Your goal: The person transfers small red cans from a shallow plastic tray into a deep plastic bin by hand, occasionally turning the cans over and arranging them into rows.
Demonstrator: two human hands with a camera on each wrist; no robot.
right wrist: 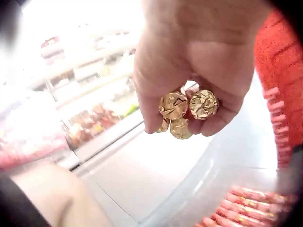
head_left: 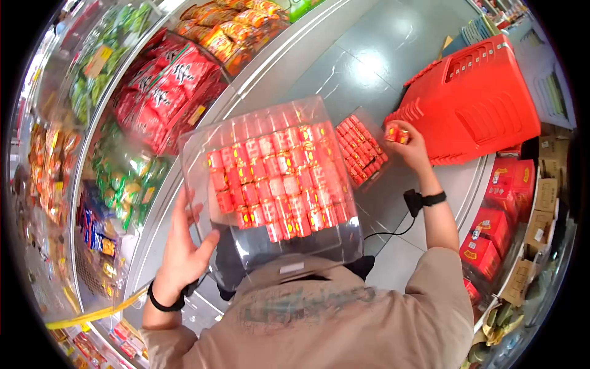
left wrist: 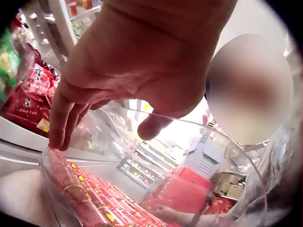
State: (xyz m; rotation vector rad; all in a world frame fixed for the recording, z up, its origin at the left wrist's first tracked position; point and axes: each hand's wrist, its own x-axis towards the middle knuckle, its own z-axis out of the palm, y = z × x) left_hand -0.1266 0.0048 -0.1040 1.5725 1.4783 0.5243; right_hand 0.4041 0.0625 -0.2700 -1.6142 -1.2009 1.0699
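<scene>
A clear plastic box (head_left: 258, 246), in front of the person's body, contains red wrapped rolls (head_left: 270, 178), which are packed side by side in several rows. Some more rolls with crumpled golden ends (right wrist: 203, 105) are gripped together in the right hand (right wrist: 194, 61), near a second clear box (head_left: 372, 180) of similar red rolls.

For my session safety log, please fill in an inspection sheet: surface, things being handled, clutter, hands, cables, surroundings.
Surface: grey tiled floor.
Things handled: clear bin holding rows of red rolls; second batch of rolls beyond it.
Clutter: red plastic baskets beside the second batch.
Hands: left hand at the bin's side, contact unclear; right hand gripping several gold-ended rolls.
Cables: black cable running from the right wristband.
Surroundings: packaged snacks on the left, red boxes on the right.
</scene>
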